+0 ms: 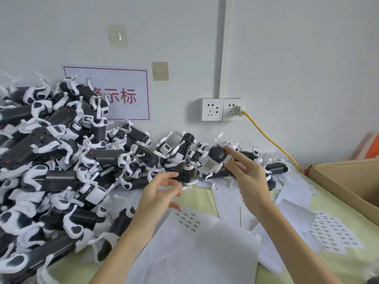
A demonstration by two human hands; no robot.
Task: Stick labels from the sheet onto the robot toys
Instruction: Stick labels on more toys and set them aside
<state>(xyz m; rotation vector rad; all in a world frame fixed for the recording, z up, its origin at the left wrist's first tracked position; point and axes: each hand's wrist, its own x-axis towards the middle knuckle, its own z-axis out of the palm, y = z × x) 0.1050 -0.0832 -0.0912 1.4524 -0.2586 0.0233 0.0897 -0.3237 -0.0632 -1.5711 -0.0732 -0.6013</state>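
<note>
While a big heap of black-and-white robot toys (51,160) fills the frame's left, the label sheet (190,249) lies at lower centre; the right hand (246,173) grips one robot toy (213,160) right of centre, the left hand (160,191) hovers with fingers loosely spread, empty

The robot toys (51,160) heaped at the left of the frame are black or dark grey with white limbs, some showing small red-orange marks. The toy (213,160) near the centre right is white with a black rounded part and a grey speckled square on its side. The label sheet (190,249) at lower centre is white with rows of small black printed labels. The table (205,196) is pale yellow-green. The wall sign (123,95) is white with red border and characters. The cable (270,140) is yellow, the box (348,181) brown cardboard.
</note>
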